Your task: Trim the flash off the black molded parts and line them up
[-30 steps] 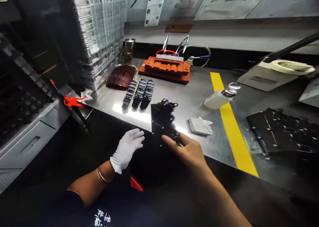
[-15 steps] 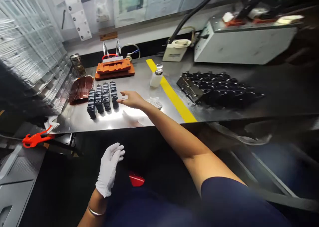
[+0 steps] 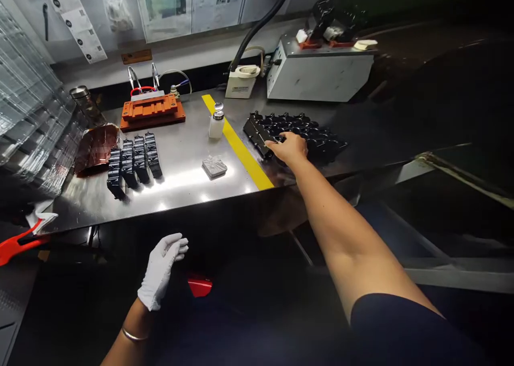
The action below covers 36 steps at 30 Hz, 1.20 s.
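Note:
My right hand (image 3: 289,147), bare, reaches over the near end of a group of black moulded parts (image 3: 317,133) on the right side of the metal table. Its thumb and fingers close about the leftmost black part (image 3: 257,134); the other fingertips are partly hidden among the parts. In a white glove, my left hand (image 3: 161,269) hovers below the table's front edge. Its fingers are loosely curved, with nothing in them. Several similar black parts (image 3: 134,162) stand side by side at the table's left. Between the two groups lies a small grey wrapped pad (image 3: 214,166).
A white pump bottle (image 3: 217,124) stands beside a yellow tape strip (image 3: 243,151). Behind are an orange fixture (image 3: 150,111), a small white holder (image 3: 242,82) and a grey machine box (image 3: 317,74). Stacked clear trays (image 3: 28,103) rise at left, near a brown pouch (image 3: 96,149).
My right hand has moved from the left group of black parts across to the right group. My view has turned rightward. The gloved left hand keeps nearly the same pose.

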Each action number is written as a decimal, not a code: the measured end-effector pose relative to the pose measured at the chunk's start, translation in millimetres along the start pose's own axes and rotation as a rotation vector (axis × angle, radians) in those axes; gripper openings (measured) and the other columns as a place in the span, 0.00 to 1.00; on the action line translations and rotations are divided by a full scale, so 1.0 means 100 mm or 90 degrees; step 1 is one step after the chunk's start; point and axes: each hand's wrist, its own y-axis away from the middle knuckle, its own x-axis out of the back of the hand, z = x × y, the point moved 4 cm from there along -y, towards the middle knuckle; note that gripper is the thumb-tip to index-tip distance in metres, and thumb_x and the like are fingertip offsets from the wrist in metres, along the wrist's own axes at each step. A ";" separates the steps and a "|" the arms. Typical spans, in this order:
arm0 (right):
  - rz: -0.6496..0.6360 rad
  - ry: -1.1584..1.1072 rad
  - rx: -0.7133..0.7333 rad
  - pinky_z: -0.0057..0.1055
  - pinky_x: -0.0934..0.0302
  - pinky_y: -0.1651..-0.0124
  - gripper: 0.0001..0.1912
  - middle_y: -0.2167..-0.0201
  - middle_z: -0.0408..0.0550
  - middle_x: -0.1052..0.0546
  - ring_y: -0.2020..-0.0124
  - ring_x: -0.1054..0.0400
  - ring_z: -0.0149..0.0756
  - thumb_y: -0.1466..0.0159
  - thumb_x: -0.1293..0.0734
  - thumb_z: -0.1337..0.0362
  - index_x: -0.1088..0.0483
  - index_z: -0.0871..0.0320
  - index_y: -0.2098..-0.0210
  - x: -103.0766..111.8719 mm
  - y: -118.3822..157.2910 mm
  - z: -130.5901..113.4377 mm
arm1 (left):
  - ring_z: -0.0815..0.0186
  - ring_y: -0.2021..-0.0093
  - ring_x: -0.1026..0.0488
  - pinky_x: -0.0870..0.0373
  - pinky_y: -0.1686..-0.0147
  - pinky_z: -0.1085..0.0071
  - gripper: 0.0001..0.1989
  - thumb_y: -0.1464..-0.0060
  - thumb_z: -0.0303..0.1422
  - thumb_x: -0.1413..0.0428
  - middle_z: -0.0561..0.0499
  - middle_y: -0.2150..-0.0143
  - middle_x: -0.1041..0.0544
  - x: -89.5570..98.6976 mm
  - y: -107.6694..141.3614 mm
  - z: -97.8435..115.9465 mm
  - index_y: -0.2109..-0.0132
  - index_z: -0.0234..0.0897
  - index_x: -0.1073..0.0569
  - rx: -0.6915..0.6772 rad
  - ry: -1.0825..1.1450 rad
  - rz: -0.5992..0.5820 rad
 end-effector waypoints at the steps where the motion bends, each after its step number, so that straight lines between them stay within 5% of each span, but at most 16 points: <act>1: 0.016 0.001 -0.024 0.34 0.43 0.66 0.16 0.73 0.58 0.23 0.67 0.30 0.38 0.41 0.31 0.55 0.28 0.66 0.70 0.00 0.02 -0.04 | 0.56 0.56 0.21 0.26 0.53 0.59 0.25 0.54 0.45 0.34 0.38 0.54 0.19 -0.07 0.00 0.03 0.53 0.32 0.24 0.001 0.011 -0.017; 3: 0.058 -0.003 -0.051 0.32 0.41 0.67 0.17 0.70 0.57 0.22 0.69 0.30 0.36 0.39 0.32 0.55 0.25 0.66 0.66 0.02 0.20 -0.22 | 0.57 0.56 0.21 0.26 0.54 0.60 0.24 0.53 0.43 0.34 0.38 0.53 0.20 -0.21 -0.01 0.08 0.52 0.32 0.24 0.006 0.060 -0.051; 6: 0.050 -0.056 0.119 0.32 0.36 0.63 0.23 0.60 0.56 0.19 0.65 0.26 0.40 0.41 0.30 0.54 0.26 0.61 0.50 0.04 0.91 -0.71 | 0.57 0.52 0.22 0.26 0.53 0.60 0.28 0.51 0.42 0.34 0.40 0.45 0.24 -0.43 -0.10 0.20 0.45 0.39 0.28 0.001 0.201 -0.109; 8: -0.063 -0.073 0.302 0.33 0.34 0.60 0.24 0.56 0.54 0.19 0.61 0.24 0.43 0.41 0.29 0.53 0.25 0.57 0.49 0.01 1.52 -1.07 | 0.55 0.47 0.24 0.26 0.51 0.57 0.28 0.49 0.45 0.37 0.44 0.39 0.28 -0.56 -0.18 0.30 0.43 0.46 0.30 -0.004 0.309 -0.146; 11: -0.333 -0.090 0.513 0.29 0.34 0.64 0.19 0.56 0.49 0.19 0.63 0.23 0.38 0.41 0.29 0.52 0.24 0.51 0.51 -0.10 2.19 -1.44 | 0.59 0.51 0.23 0.26 0.50 0.61 0.17 0.46 0.45 0.40 0.49 0.50 0.21 -0.61 -0.29 0.35 0.53 0.42 0.25 0.036 0.424 -0.104; 13: -0.410 -0.094 0.499 0.28 0.33 0.63 0.19 0.58 0.47 0.18 0.63 0.23 0.37 0.40 0.30 0.50 0.24 0.50 0.52 -0.21 2.16 -1.48 | 0.61 0.56 0.21 0.26 0.51 0.63 0.12 0.47 0.42 0.40 0.51 0.60 0.19 -0.53 -0.31 0.31 0.59 0.40 0.23 0.088 0.454 -0.052; 14: -0.374 -0.077 0.433 0.30 0.33 0.60 0.19 0.58 0.48 0.19 0.62 0.24 0.38 0.39 0.31 0.49 0.24 0.51 0.52 -0.27 1.99 -1.44 | 0.59 0.56 0.21 0.26 0.50 0.60 0.13 0.48 0.41 0.40 0.50 0.61 0.19 -0.49 -0.30 0.28 0.59 0.39 0.23 0.124 0.458 -0.053; 17: -0.206 0.077 0.217 0.37 0.33 0.55 0.27 0.51 0.57 0.23 0.57 0.26 0.45 0.42 0.28 0.48 0.26 0.57 0.48 -0.50 1.30 -1.16 | 0.50 0.52 0.22 0.27 0.50 0.49 0.22 0.47 0.46 0.42 0.42 0.54 0.19 -0.36 -0.22 0.16 0.51 0.34 0.24 0.230 0.452 -0.163; 21: -0.240 0.157 0.136 0.40 0.35 0.52 0.30 0.56 0.62 0.22 0.56 0.28 0.45 0.44 0.27 0.51 0.26 0.64 0.48 -0.91 0.91 -1.00 | 0.49 0.50 0.23 0.26 0.52 0.49 0.31 0.42 0.53 0.49 0.37 0.42 0.25 -0.22 -0.16 0.04 0.45 0.32 0.27 0.250 0.467 -0.247; 24: -0.252 0.141 0.159 0.43 0.34 0.50 0.28 0.53 0.61 0.22 0.54 0.27 0.48 0.40 0.30 0.55 0.28 0.63 0.44 -0.99 1.22 -1.20 | 0.54 0.55 0.21 0.23 0.59 0.57 0.33 0.42 0.56 0.50 0.38 0.46 0.23 -0.21 -0.17 -0.01 0.45 0.31 0.26 0.257 0.468 -0.229; 27: -0.331 0.032 0.336 0.38 0.31 0.52 0.28 0.45 0.52 0.25 0.51 0.26 0.46 0.40 0.31 0.55 0.30 0.53 0.42 -0.97 1.78 -1.55 | 0.57 0.61 0.20 0.23 0.61 0.61 0.30 0.42 0.54 0.48 0.41 0.55 0.19 -0.25 -0.20 -0.02 0.48 0.33 0.24 0.290 0.470 -0.189; 29: -0.369 0.044 0.355 0.39 0.29 0.52 0.27 0.42 0.48 0.26 0.51 0.26 0.47 0.41 0.31 0.57 0.30 0.50 0.42 -0.96 2.03 -1.67 | 0.57 0.61 0.20 0.23 0.61 0.61 0.30 0.42 0.54 0.48 0.41 0.57 0.18 -0.27 -0.21 -0.01 0.48 0.32 0.24 0.295 0.467 -0.177; 36: -0.423 0.055 0.360 0.43 0.28 0.52 0.26 0.41 0.48 0.27 0.49 0.26 0.51 0.40 0.32 0.58 0.29 0.51 0.42 -0.97 2.09 -1.67 | 0.59 0.64 0.20 0.23 0.61 0.63 0.31 0.40 0.55 0.53 0.43 0.59 0.18 -0.29 -0.26 0.02 0.46 0.34 0.25 0.283 0.477 -0.180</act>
